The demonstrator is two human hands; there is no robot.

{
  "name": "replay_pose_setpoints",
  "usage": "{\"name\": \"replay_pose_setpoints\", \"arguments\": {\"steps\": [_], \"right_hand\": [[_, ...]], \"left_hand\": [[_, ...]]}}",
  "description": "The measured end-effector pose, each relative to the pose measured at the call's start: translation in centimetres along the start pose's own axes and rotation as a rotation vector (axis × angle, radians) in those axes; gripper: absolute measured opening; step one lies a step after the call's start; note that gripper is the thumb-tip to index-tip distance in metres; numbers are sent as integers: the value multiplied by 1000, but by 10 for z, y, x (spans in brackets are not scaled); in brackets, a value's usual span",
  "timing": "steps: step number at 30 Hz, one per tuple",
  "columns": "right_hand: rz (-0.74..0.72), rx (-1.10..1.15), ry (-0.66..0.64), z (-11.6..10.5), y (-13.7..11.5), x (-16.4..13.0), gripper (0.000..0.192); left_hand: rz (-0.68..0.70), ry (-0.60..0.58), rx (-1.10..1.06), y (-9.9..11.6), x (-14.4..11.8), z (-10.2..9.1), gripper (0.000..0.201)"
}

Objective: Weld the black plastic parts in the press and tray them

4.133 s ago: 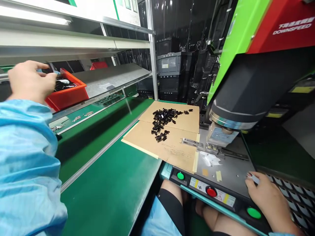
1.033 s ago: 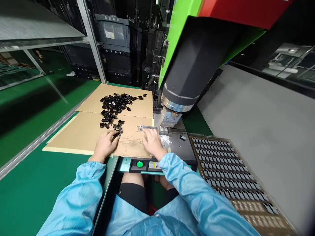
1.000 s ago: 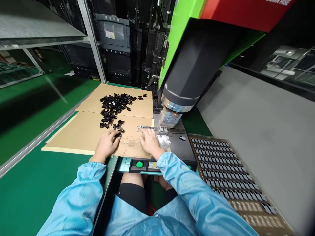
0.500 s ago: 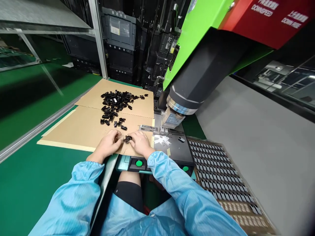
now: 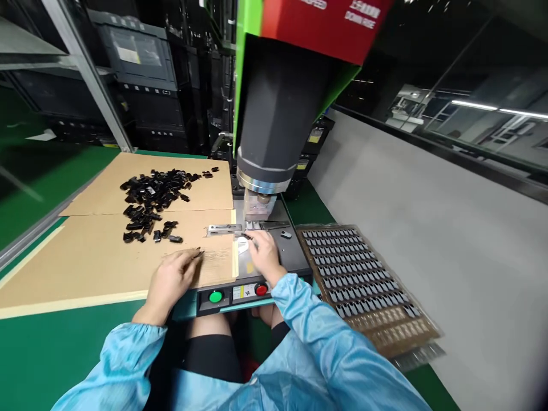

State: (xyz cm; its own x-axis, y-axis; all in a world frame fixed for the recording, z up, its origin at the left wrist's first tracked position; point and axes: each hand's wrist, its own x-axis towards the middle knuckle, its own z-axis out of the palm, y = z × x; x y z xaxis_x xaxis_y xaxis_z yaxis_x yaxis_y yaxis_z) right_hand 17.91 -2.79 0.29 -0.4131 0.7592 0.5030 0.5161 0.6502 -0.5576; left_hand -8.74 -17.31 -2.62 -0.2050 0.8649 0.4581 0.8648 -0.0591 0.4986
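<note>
My left hand (image 5: pixel 171 279) is over the cardboard, its thumb and fingers pinched on a small black part (image 5: pixel 198 252). Farther right, my right hand (image 5: pixel 266 254) is at the machine's metal base, just in front of the fixture (image 5: pixel 253 225) under the machine head. Its fingertips close on a small dark part (image 5: pixel 246 236), mostly covered by the fingers. White flat pieces (image 5: pixel 242 245) lie beside those fingertips. A heap of small black plastic parts (image 5: pixel 158 188) spreads over the cardboard (image 5: pixel 107 257), with a few loose ones nearer my left hand.
Above the fixture hangs the dark cylindrical machine head (image 5: pixel 278 108). A green button (image 5: pixel 216 296) and a red button (image 5: pixel 261 289) face me at the front. On the right lies a tray (image 5: pixel 385 337) with rows of grey parts. Dark crates (image 5: pixel 141 57) are stacked behind.
My hands, together at one dark part before, have separated. The right one has moved to the fixture; the left stays over the cardboard. The view has swung right.
</note>
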Motion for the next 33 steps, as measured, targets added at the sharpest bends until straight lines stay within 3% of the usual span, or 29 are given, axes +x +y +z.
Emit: {"name": "replay_pose_setpoints", "arguments": {"steps": [3, 8, 11, 14, 20, 24, 28, 33], "right_hand": [[113, -93, 66, -20, 30, 9, 35], [128, -224, -19, -18, 43, 26, 31], [88, -306, -87, -16, 41, 27, 33], [42, -357, -135, -18, 40, 27, 35], [36, -340, -176, -21, 38, 31, 38], [34, -170, -107, -41, 42, 13, 51], [-5, -50, -80, -90, 63, -39, 49], [-14, -156, -289, -144, 97, -108, 75]], "left_hand": [[57, -3, -98, 36, 31, 24, 32], [135, -35, -40, 88, 96, 82, 35], [150, -83, 56, 100, 115, 104, 35], [156, -119, 122, 101, 119, 111, 37], [189, -193, 168, 101, 121, 106, 42], [140, -240, 11, 93, 109, 85, 60], [108, -274, -30, 61, 58, 48, 71], [213, -444, 52, 20, -14, 23, 80]]}}
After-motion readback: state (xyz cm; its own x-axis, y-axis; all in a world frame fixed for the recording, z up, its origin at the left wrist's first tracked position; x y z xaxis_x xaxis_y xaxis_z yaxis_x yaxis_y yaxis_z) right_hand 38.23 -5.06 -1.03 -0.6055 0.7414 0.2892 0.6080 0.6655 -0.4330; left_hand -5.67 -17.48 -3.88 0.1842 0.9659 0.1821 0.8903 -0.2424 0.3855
